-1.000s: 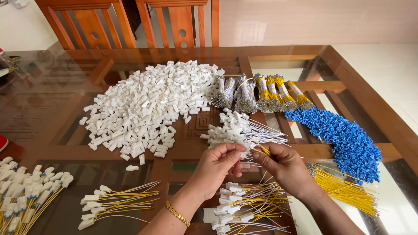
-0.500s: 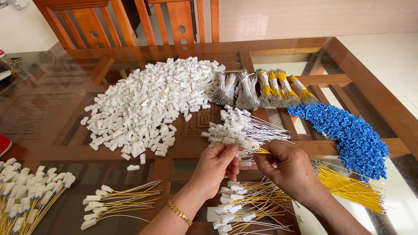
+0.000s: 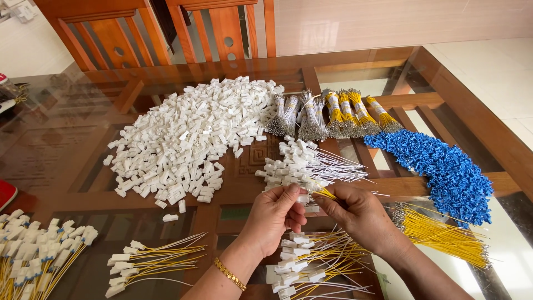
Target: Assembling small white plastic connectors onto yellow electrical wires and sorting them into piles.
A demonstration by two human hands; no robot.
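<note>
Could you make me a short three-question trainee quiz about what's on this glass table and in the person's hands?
1. True or false: the heap of blue connectors lies on the person's left side of the glass table.
2. Which colour is the wire pinched by the right hand? A) yellow B) red C) green
3. Fill in: the left hand wears a gold ____ at the wrist.

Key
1. False: it lies to the right, beyond the loose yellow wires; the big pile of white connector housings is on the left.
2. A, a yellow wire.
3. Bracelet.
</note>
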